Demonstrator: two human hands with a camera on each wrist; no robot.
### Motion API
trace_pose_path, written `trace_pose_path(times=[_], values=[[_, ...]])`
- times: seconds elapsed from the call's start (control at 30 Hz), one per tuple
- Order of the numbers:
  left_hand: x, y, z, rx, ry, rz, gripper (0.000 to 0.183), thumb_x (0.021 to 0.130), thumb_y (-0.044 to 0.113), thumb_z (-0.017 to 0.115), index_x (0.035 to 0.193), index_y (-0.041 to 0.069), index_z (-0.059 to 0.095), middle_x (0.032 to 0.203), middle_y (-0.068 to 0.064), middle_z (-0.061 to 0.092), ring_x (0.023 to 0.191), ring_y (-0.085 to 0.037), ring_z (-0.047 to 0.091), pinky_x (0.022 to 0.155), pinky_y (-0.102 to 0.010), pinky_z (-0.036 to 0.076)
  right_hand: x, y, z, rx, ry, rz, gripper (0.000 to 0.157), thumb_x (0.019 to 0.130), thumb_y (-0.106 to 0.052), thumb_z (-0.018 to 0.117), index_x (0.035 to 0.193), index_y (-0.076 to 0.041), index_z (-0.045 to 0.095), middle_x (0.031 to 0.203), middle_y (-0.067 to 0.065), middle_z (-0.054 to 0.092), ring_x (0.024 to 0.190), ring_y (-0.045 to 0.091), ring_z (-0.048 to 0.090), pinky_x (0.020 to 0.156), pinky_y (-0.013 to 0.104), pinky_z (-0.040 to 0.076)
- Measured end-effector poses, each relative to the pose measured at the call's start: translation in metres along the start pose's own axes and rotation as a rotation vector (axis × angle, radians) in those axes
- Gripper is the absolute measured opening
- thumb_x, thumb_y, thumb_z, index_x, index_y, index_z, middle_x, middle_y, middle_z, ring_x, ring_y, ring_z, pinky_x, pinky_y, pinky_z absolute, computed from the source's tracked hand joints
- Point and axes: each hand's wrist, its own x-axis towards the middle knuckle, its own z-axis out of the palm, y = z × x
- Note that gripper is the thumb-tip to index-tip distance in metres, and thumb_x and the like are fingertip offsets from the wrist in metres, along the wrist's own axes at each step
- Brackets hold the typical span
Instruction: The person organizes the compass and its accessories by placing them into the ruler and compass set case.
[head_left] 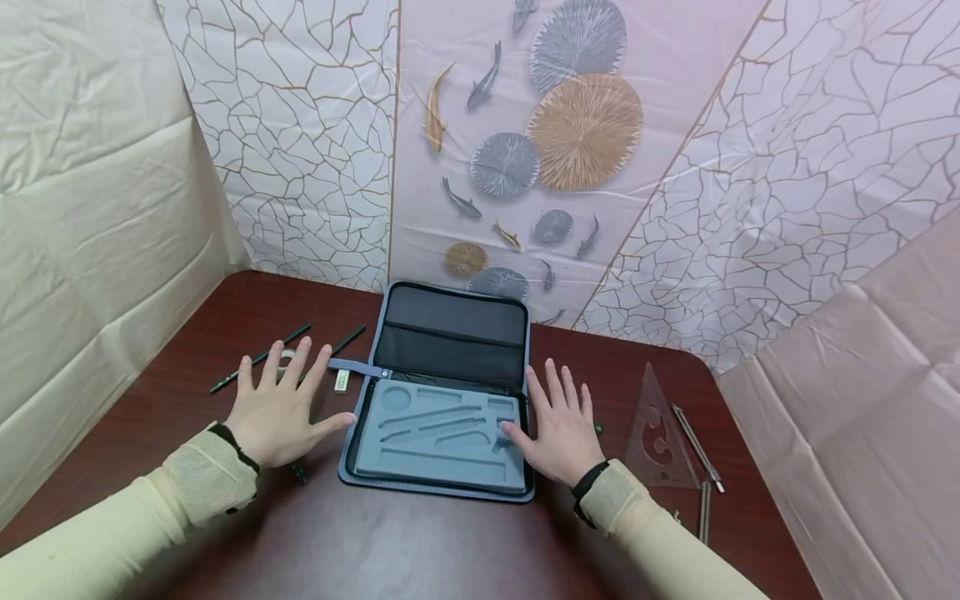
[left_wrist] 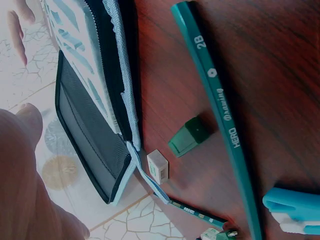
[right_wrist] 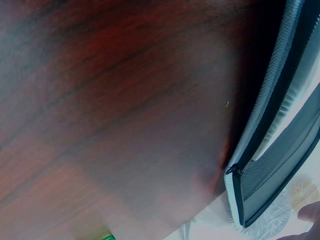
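An open zip case (head_left: 450, 327) lies at the middle of the table, its dark lid raised toward the wall. Its grey-blue insert (head_left: 366, 462) has shaped recesses with nothing in them. Left of the case is my left hand (head_left: 277, 417), fingers spread and holding nothing. My right hand (head_left: 562, 429) spreads its fingers at the case's right edge, thumb over the insert; contact cannot be told. In the left wrist view, a green 2B pencil (left_wrist: 217, 102) lies near a green sharpener-like block (left_wrist: 189, 136) and a white eraser (left_wrist: 158, 166).
At the left lie more green pencils (head_left: 348, 340) and a blue-and-white object (left_wrist: 295, 205), partly cut off. A transparent set square (head_left: 648, 462), a metal compass-like tool (head_left: 697, 446) and a thin metal piece (head_left: 704, 512) lie right. Curtains (head_left: 315, 150) surround the table.
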Motion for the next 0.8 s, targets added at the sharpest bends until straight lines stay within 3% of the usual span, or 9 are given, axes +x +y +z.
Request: trace_pose_path(times=[0.57, 0.67, 0.8], values=[[-0.002, -0.004, 0.003, 0.014, -0.015, -0.009, 0.107, 0.080, 0.082, 0.043, 0.154, 0.008, 0.021, 0.155, -0.025, 0.018, 0.138, -0.053, 0.011, 0.103, -0.071, 0.001, -0.004, 0.001, 0.000, -0.004, -0.040, 0.021, 0.093, 0.085, -0.071, 0.050, 0.156, -0.020, 0.018, 0.160, 0.015, 0.012, 0.145, 0.036, 0.008, 0.109, 0.062, 0.012], [0.002, -0.004, 0.004, -0.002, -0.022, -0.015, 0.107, 0.080, 0.080, 0.046, 0.154, 0.007, 0.021, 0.155, -0.026, 0.020, 0.136, -0.056, 0.013, 0.104, -0.071, 0.006, -0.004, 0.002, 0.001, 0.011, -0.051, 0.024, 0.092, 0.086, -0.069, 0.051, 0.156, -0.019, 0.018, 0.160, 0.014, 0.011, 0.145, 0.035, 0.007, 0.109, 0.061, 0.013], [0.011, -0.003, 0.002, -0.015, -0.010, -0.013, 0.107, 0.081, 0.077, 0.050, 0.152, 0.001, 0.023, 0.145, -0.031, 0.036, 0.128, -0.056, 0.030, 0.101, -0.068, 0.022, -0.003, 0.002, 0.001, 0.051, -0.066, 0.026, 0.091, 0.087, -0.066, 0.054, 0.156, -0.019, 0.019, 0.159, 0.015, 0.014, 0.144, 0.037, 0.014, 0.108, 0.061, 0.019]])
